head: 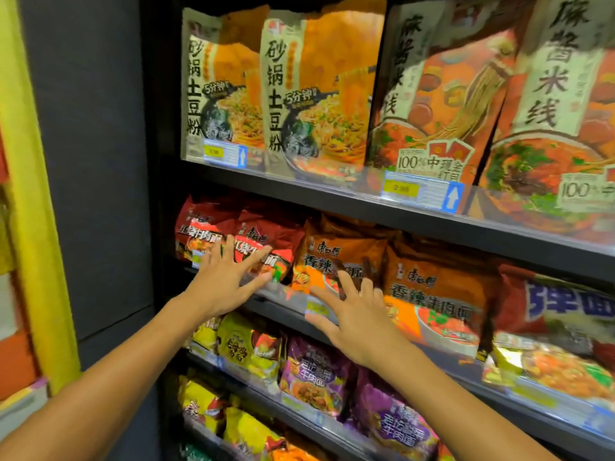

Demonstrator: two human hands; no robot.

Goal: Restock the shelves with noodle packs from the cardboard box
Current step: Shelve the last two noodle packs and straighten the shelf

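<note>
Both my hands reach toward the middle shelf of a dark rack. My left hand is spread open, fingers splayed over the front of the red noodle packs at the shelf's left end. My right hand is also open, its fingertips at the lower edge of an orange noodle pack. Neither hand holds anything. A second orange pack stands to the right. The cardboard box is out of view.
Tall orange noodle bags fill the top shelf behind price tags. Yellow packs and purple packs sit on the lower shelves. A dark side panel and a yellow post stand at the left.
</note>
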